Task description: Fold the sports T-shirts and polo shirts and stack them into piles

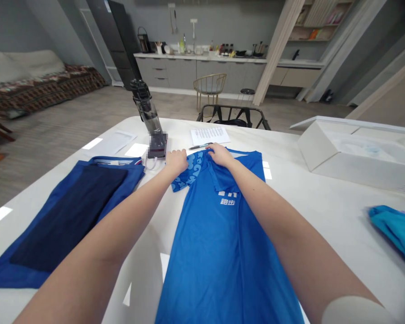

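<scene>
A bright blue sports shirt with white lettering lies flat on the white table, its collar end pointing away from me. My left hand is closed on the patterned left sleeve, which is folded inward near the shoulder. My right hand presses on the shirt's top edge by the collar, fingers curled onto the cloth. Both forearms stretch out over the garment.
A darker blue shirt lies at the left. A teal cloth sits at the right edge, an open white box behind it. A bottle, a phone, paper sheet and pen lie beyond the shirt.
</scene>
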`<state>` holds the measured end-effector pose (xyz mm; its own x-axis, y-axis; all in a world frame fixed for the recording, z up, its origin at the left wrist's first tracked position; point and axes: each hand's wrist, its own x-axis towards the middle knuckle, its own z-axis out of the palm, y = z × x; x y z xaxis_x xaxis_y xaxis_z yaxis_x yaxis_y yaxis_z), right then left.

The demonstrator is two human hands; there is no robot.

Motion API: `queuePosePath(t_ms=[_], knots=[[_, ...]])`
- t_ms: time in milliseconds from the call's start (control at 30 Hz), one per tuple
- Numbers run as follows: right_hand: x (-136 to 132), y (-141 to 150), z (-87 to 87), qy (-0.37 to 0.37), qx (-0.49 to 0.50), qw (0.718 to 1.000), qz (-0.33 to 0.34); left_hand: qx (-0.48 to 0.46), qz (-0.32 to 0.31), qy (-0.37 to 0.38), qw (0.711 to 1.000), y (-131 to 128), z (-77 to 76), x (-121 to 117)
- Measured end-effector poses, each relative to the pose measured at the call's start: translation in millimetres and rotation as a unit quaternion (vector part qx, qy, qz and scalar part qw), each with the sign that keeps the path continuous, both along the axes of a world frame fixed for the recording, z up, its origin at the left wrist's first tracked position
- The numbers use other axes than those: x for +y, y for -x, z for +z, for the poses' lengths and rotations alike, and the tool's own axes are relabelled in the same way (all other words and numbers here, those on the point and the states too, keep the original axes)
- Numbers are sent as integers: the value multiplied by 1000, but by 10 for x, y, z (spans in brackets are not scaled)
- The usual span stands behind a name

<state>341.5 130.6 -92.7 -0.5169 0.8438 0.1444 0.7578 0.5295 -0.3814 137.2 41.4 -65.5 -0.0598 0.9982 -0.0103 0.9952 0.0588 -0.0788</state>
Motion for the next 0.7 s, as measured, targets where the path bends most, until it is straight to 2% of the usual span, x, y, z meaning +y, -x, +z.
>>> queuePosePath(t_ms=[67,167,300,400,467,567,633,700], knots=[[21,189,-38,14,-18,1000,-8,12,15,14,1000,10,49,-36],[19,324,-66,17,-46,998,-34,22,30,1,999,-4,65,-75],[-10,363,-50,15,-56,997,-55,21,16,-23,999,10,80,-145],[-51,345,0,17,-44,997,-61,19,-10,-42,999,32,210,-221],[-91,301,58,10,-28,997,-68,4,-17,-44,999,29,386,-262],[-145,171,187,-11,3,996,-89,-68,0,-35,997,-45,771,-296],[-159,40,289,-22,27,994,-102,-164,11,-26,986,-175,1052,-303],[-155,-127,387,-30,53,993,-106,-294,-1,-18,956,-397,1280,-297]])
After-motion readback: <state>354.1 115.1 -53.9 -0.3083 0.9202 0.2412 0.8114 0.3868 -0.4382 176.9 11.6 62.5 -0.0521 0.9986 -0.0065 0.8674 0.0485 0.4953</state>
